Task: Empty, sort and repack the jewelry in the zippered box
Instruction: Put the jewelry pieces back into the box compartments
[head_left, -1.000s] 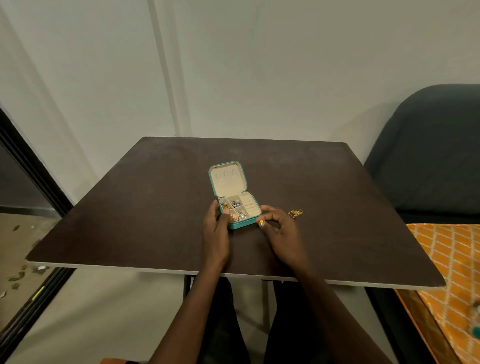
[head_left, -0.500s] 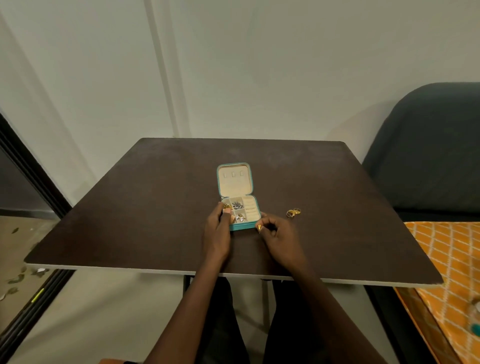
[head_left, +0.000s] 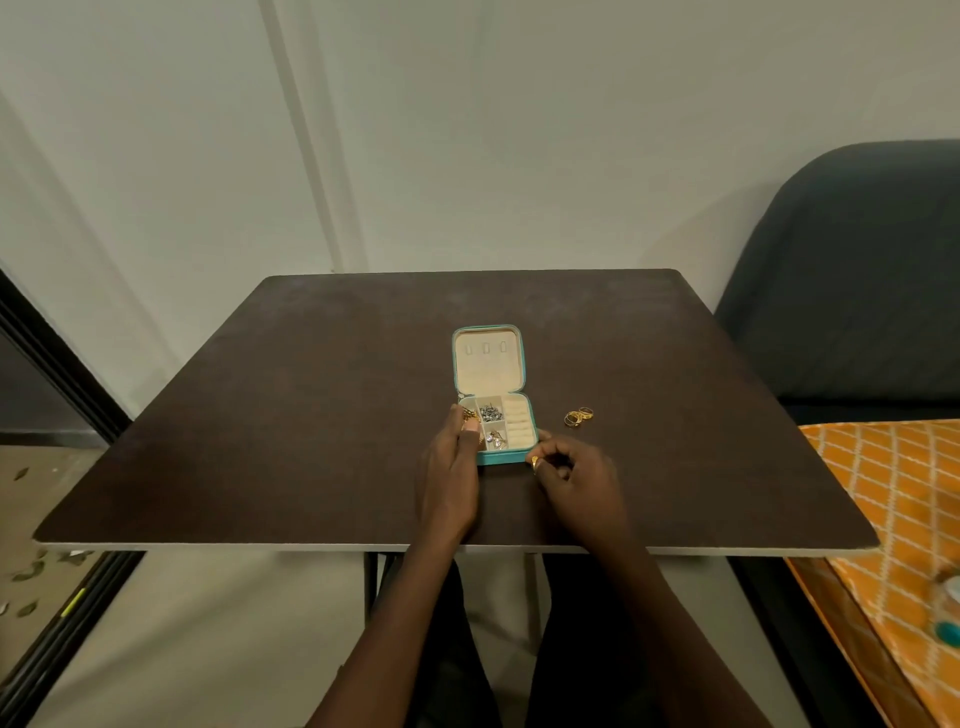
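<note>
Emptying barely begun. Right hand pinching gold ring at near corner of open teal box; few rings out beyond it. Left hand steadying box side, fingers loosely curved. Compartments mostly full; sorting, repacking left.

Dark table bears open jewelry box, gold rings.
</note>
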